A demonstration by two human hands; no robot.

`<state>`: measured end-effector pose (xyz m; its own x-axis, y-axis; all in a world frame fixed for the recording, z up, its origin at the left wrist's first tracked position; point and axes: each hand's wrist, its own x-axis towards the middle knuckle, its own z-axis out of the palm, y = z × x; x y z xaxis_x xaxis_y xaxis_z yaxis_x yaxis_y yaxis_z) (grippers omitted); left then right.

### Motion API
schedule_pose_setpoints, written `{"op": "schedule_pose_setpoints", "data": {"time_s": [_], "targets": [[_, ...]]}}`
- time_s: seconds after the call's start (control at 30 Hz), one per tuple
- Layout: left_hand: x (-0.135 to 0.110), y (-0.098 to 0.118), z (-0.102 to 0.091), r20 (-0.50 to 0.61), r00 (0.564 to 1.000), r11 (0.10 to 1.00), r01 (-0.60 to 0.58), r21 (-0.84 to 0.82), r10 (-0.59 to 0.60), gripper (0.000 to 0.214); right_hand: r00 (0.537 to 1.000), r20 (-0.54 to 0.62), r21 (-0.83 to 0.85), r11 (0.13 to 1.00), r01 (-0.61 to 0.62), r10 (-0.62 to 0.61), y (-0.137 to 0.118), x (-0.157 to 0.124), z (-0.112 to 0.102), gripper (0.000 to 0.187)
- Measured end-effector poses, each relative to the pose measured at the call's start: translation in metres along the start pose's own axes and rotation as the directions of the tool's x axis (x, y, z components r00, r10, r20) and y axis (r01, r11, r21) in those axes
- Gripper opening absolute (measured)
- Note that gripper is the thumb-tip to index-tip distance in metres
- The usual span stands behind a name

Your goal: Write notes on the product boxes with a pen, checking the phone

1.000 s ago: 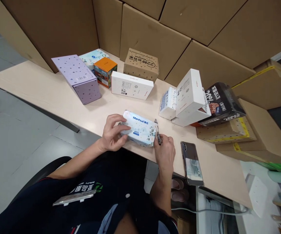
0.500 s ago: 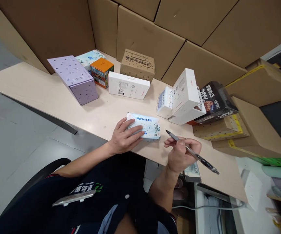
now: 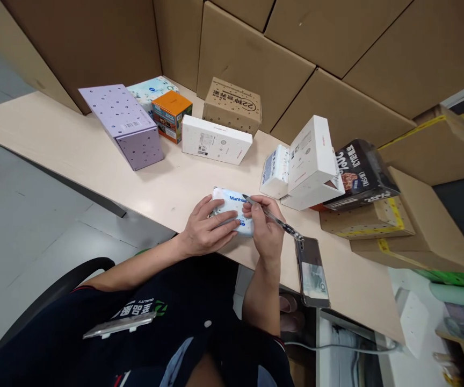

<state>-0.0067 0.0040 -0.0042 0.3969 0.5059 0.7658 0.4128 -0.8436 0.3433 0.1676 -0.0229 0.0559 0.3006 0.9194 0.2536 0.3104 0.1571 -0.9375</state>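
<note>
A soft pack of tissues [image 3: 234,207], white and pale blue with "Manhua" printed on it, lies on the tabletop close to me. My left hand [image 3: 208,226] grips it from the left, its fingers spread across the top and near edge. Between the fingers of my right hand [image 3: 267,228] is a pen [image 3: 274,217] with a clear barrel and dark grip. Its tip points at the pack's upper face, near the printed name; whether it touches cannot be made out. My right hand covers the pack's right end.
A phone [image 3: 313,274] in a clear case lies right of my hand. Behind stand a purple box [image 3: 139,148], an orange box [image 3: 171,115], white boxes [image 3: 216,141] [image 3: 310,150], a brown carton [image 3: 232,107] and a black package [image 3: 361,172]. Cardboard walls [image 3: 252,70] border the table [image 3: 167,199].
My right hand has moved left with the pen, from beside the tissue pack to over its right end. The phone now shows more fully. My left hand stays on the pack.
</note>
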Motion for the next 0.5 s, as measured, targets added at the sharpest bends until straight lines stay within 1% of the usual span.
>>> {"op": "schedule_pose_setpoints", "data": {"time_s": [0.07, 0.13, 0.2, 0.3, 0.37, 0.5], "targets": [[0.002, 0.001, -0.001, -0.058, 0.991, 0.984, -0.114, 0.138, 0.123, 0.028, 1.0, -0.015, 0.013, 1.0, -0.014, 0.014, 0.003, -0.002, 0.0, 0.024], [0.005, 0.004, -0.002, -0.083, 0.98, 0.964, -0.159, 0.215, 0.18, 0.027, 0.999, -0.04, 0.027, 1.0, -0.015, 0.016, 0.006, -0.004, 0.001, 0.022], [0.008, 0.006, -0.003, -0.087, 0.979, 0.958, -0.157, 0.238, 0.182, 0.026, 0.997, -0.078, 0.03, 0.999, 0.024, -0.022, 0.008, -0.006, 0.003, 0.019], [0.009, 0.008, -0.004, -0.096, 0.978, 0.958, -0.156, 0.24, 0.183, 0.026, 0.984, -0.119, -0.027, 0.991, 0.13, -0.132, 0.012, -0.008, 0.008, 0.016], [0.008, 0.008, -0.003, -0.1, 0.98, 0.961, -0.147, 0.235, 0.174, 0.025, 0.975, -0.109, -0.079, 0.98, 0.184, -0.192, 0.013, -0.008, 0.009, 0.015], [0.005, 0.006, -0.001, -0.096, 0.984, 0.969, -0.13, 0.21, 0.153, 0.026, 0.964, -0.074, -0.167, 0.956, 0.242, -0.257, 0.01, -0.006, 0.009, 0.015]]}}
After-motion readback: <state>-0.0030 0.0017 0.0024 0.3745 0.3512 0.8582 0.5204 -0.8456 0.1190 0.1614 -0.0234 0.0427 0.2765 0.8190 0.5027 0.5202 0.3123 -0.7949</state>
